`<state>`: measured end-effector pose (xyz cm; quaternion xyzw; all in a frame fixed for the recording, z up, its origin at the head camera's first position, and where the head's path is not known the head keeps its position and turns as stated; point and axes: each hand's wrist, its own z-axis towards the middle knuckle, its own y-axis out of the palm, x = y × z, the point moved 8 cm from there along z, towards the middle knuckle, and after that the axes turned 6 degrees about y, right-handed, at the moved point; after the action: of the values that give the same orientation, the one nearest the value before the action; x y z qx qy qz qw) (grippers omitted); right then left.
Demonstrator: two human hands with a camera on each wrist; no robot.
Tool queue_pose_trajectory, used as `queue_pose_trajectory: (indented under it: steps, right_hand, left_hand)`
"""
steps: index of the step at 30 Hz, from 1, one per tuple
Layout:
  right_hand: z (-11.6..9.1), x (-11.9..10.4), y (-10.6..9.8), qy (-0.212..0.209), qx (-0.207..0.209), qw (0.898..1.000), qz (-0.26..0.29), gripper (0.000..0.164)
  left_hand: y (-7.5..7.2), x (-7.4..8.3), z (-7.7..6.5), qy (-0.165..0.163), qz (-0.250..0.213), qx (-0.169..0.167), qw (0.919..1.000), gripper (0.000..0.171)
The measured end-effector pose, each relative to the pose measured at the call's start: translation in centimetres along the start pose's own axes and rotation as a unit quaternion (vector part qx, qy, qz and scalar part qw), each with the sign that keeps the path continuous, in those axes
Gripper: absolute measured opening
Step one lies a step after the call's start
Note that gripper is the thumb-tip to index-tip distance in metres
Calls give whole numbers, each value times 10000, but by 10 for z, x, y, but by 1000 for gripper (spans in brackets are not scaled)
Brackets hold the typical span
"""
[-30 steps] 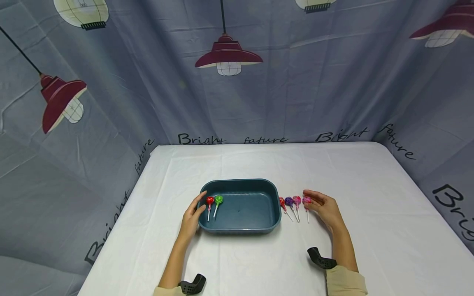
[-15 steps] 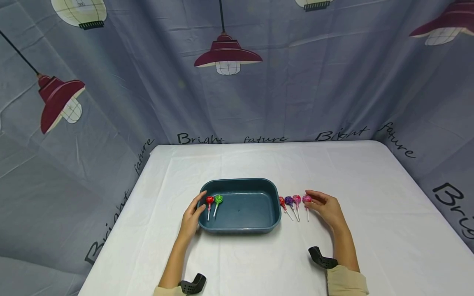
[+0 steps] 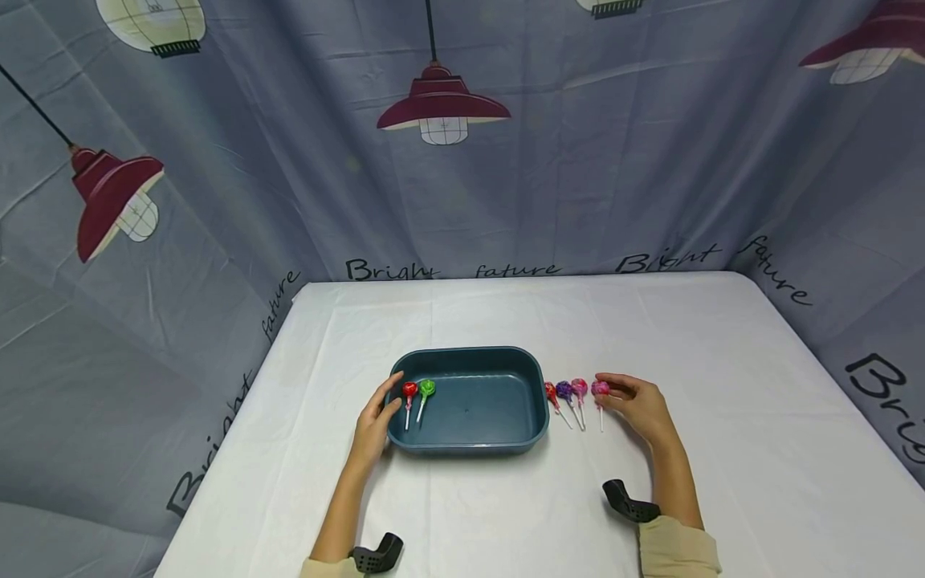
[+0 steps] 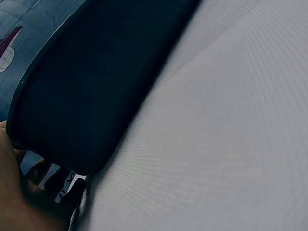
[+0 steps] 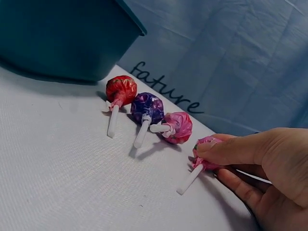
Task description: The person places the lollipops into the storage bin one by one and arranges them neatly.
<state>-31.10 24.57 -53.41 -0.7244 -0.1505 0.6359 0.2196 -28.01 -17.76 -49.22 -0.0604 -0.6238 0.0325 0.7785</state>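
Observation:
My right hand (image 3: 637, 408) pinches the head of a pink lollipop (image 5: 207, 162) between thumb and fingers, at the right end of a row on the white cloth. Left of it lie a second pink lollipop (image 5: 178, 127), a purple lollipop (image 5: 147, 108) and a red lollipop (image 5: 121, 90), their sticks toward me. A dark teal tray (image 3: 473, 448) stands beside them, with a red lollipop (image 3: 409, 391) and a green lollipop (image 3: 426, 389) inside at its left end. My left hand (image 3: 372, 429) holds the tray's left end, thumb and fingers at the rim; some fingers are hidden behind the wall.
The table (image 3: 520, 313) is covered with a white cloth. Grey-blue curtains (image 3: 311, 177) with printed lamps and lettering hang behind and at both sides. Black wrist mounts (image 3: 630, 504) sit on both forearms.
My right hand has shifted very slightly to the right about the pink lollipop. The left hand and the tray stay in place; the head view tilts a little.

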Motion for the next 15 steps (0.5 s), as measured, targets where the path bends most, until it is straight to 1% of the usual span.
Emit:
queue_pose_trajectory:
  steps: [7, 15]
  right_hand:
    - [-2, -3, -2, -84, 71, 9998, 165, 38]
    - [-4, -11, -4, -312, 20, 9965, 775, 43]
  left_hand:
    - [0, 0, 0, 16, 3, -8, 10000, 42]
    - [0, 0, 0, 37, -32, 5, 10000, 41]
